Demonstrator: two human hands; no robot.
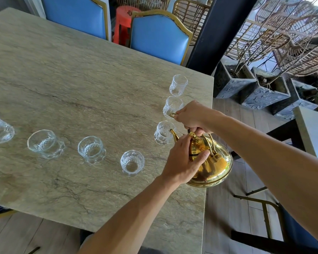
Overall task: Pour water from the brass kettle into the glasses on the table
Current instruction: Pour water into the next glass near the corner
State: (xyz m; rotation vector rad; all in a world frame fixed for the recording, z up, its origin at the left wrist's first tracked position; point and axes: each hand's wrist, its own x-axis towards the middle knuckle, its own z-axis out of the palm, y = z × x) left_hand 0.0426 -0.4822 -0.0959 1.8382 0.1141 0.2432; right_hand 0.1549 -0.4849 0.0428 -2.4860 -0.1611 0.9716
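Observation:
A shiny brass kettle (218,165) hangs at the table's right edge, tilted with its spout toward a cut glass (162,133). My right hand (193,117) grips the kettle's top handle. My left hand (184,160) presses on the lid and its knob. Two more glasses (173,107) (178,85) stand in a line beyond, near the right edge. Several other glasses run leftward along the table: one (132,163), another (91,149), a wider one (45,143). Whether water is flowing cannot be made out.
The stone-look table (81,79) has its right edge just under the kettle. Two blue chairs (159,36) stand at the far side with a red stool (125,21) behind. Grey planters (233,83) and wicker chairs sit to the right. Another table corner (312,129) shows far right.

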